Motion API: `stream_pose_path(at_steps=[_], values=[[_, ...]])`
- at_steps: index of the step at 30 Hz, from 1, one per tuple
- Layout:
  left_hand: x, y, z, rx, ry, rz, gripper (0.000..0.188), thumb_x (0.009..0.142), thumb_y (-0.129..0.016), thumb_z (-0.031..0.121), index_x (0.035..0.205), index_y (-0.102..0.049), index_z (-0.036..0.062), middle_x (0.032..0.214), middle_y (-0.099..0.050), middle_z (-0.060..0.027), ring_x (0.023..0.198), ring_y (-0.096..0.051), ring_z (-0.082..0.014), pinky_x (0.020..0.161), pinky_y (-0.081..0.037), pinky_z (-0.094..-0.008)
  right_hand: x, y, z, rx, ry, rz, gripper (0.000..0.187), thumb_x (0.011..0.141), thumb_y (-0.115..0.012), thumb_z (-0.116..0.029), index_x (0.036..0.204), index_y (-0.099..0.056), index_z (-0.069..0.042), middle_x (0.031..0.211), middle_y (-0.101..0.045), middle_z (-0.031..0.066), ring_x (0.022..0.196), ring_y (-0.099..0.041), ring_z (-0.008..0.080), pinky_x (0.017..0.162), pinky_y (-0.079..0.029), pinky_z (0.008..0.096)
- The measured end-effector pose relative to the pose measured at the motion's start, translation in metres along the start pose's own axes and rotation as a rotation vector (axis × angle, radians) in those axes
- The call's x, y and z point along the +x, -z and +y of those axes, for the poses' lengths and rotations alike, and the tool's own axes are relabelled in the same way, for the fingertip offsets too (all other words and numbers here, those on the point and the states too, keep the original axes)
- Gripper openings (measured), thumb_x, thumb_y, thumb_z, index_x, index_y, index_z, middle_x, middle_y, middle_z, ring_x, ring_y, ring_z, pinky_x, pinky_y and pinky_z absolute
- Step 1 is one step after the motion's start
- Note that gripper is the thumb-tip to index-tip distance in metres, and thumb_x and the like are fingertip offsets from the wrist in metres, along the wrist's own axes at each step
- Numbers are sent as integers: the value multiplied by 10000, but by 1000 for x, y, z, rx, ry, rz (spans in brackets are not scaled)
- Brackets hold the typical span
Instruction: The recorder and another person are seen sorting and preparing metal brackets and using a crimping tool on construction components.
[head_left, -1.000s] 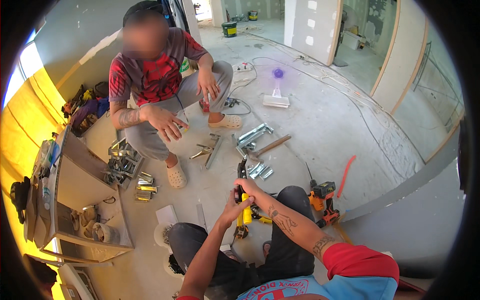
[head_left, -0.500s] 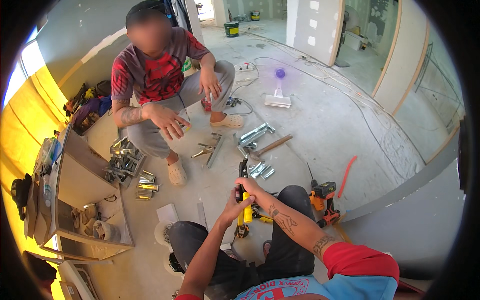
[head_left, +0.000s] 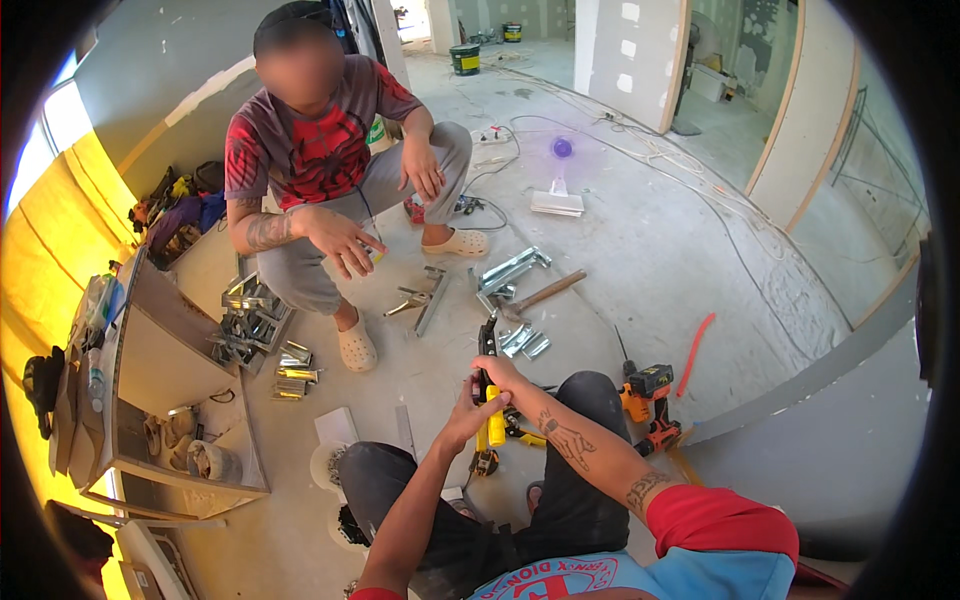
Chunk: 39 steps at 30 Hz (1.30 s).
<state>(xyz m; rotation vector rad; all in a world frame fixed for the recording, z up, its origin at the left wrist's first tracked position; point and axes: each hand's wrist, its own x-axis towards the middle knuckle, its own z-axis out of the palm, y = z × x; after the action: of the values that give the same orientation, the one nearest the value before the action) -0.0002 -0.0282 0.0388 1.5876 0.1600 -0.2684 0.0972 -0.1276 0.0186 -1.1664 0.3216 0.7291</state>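
Note:
Both my hands are closed around a long black hand tool with yellow handles (head_left: 495,422), held upright in front of my knees. My left hand (head_left: 468,412) grips low on it, with the thumb along the yellow handle. Higher up, my right hand (head_left: 497,374) wraps its black part. The tool's exact kind is not clear. On the floor beneath lie a yellow-and-black tape measure (head_left: 485,462) and another yellow-handled tool (head_left: 525,433). Past the tool's tip are short shiny metal channel pieces (head_left: 525,341), a hammer (head_left: 545,295) and longer metal channels (head_left: 514,270).
A person (head_left: 325,160) squats opposite, hands resting over the knees. Two cordless power tools, one a drill (head_left: 635,395), stand by my right knee near a red strip (head_left: 695,355). Metal pieces (head_left: 250,320) and an open wooden cabinet (head_left: 170,375) are at left. Cables (head_left: 650,150) cross the floor.
The view shifts very slightly. My hands keep the same hold on the tool, and the person opposite stays almost still.

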Motion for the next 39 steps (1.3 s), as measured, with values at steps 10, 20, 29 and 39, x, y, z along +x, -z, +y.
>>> stream_pose_path(at_steps=[10, 20, 29, 39], values=[[-1, 12, -8, -121, 27, 62, 1071, 735, -731, 538, 1407, -185, -92, 1331, -426, -228, 1212, -462, -280, 1049, -329, -372, 37, 26, 34, -25, 125, -182, 144, 783, -593, -221, 772, -590, -77, 605, -540, 56, 543, -547, 179, 508, -453, 325], [-141, 101, 38, -35, -681, 644, 979, 843, -195, 771, 1488, 62, 80, 1555, 11, -175, 1440, 49, -288, 1123, 69, -474, -52, 27, -60, 370, 139, -348, 195, 777, -576, -153, 927, -541, -33, 809, -565, 105, 785, -567, 261, 800, -490, 428], [-142, 40, 19, -163, -736, 592, 956, 873, -91, 724, 1463, 27, -20, 1551, 73, -159, 1435, 97, -257, 1136, 89, -382, -137, 33, -33, 83, 532, -461, 328, 787, -548, -80, 1101, -513, 7, 1123, -564, 194, 877, -570, 252, 820, -459, 385], [-52, 22, 8, -232, -651, 550, 803, 958, -130, 590, 1460, 80, 0, 1547, 118, -132, 1431, 104, -229, 1141, 79, -352, -102, 27, -26, -120, 637, -170, 274, 771, -599, -55, 1034, -555, 9, 976, -630, 127, 802, -601, 165, 753, -480, 296]])
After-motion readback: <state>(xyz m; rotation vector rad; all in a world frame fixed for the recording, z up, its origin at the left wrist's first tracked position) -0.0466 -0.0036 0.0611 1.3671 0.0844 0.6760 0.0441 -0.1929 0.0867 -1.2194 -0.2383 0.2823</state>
